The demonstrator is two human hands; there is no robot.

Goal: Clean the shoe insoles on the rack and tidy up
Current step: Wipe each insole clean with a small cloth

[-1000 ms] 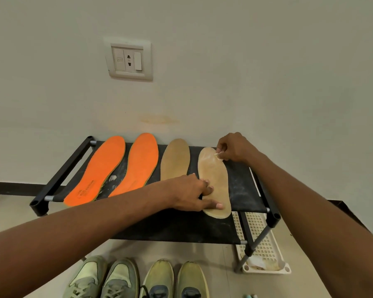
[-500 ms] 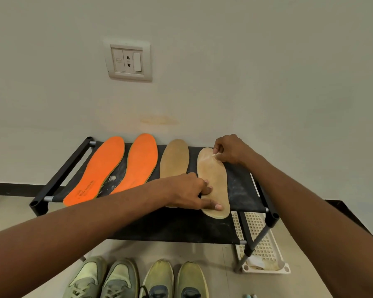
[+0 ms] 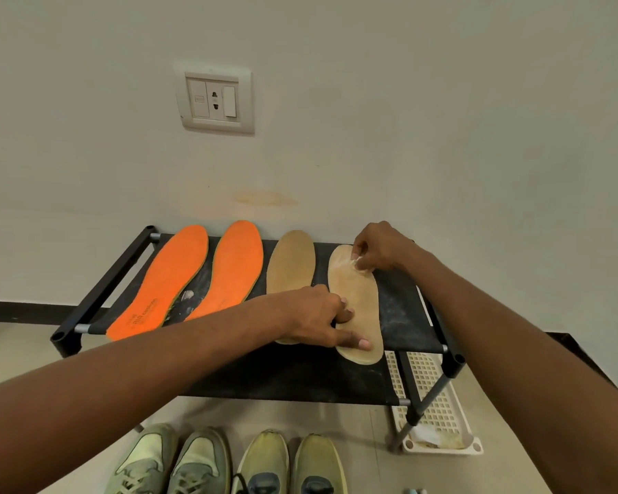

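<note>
While both arms reach over it, one black rack (image 3: 400, 304) stands against the wall, two fabric shelves visible. One white perforated tray (image 3: 439, 415) lies on the floor beneath its right end. Four shoes (image 3: 264, 465) in a row on the floor in front, greenish, two pairs. Four insoles on the top shelf: two orange insoles (image 3: 236, 265) at left, two tan. Left orange one carries print near the heel, partly readable as "air cushion". Right tan insole (image 3: 361, 308): left hand (image 3: 318, 319) presses its heel end, thumb flat on it. Right hand (image 3: 379, 247) pinches a small whitish wipe (image 3: 356, 260) against its toe end. One wall socket (image 3: 215, 99) above.
</note>
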